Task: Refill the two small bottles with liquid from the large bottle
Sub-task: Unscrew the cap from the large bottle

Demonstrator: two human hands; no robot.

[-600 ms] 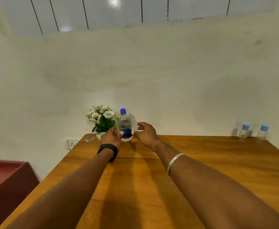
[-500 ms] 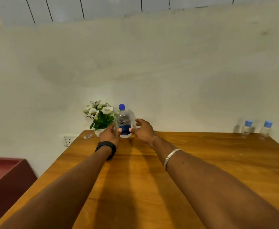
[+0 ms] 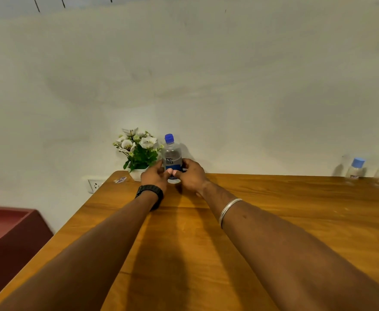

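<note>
While both hands, left hand (image 3: 154, 176) and right hand (image 3: 189, 176), clasp capped large bottle (image 3: 172, 161): could knock flower pot (image 3: 138, 173) alongside when lifting.

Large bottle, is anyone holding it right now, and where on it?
Yes: both hands, left hand and right hand, clasp the large bottle around its lower body, at the label. It stands upright on the table.
</note>
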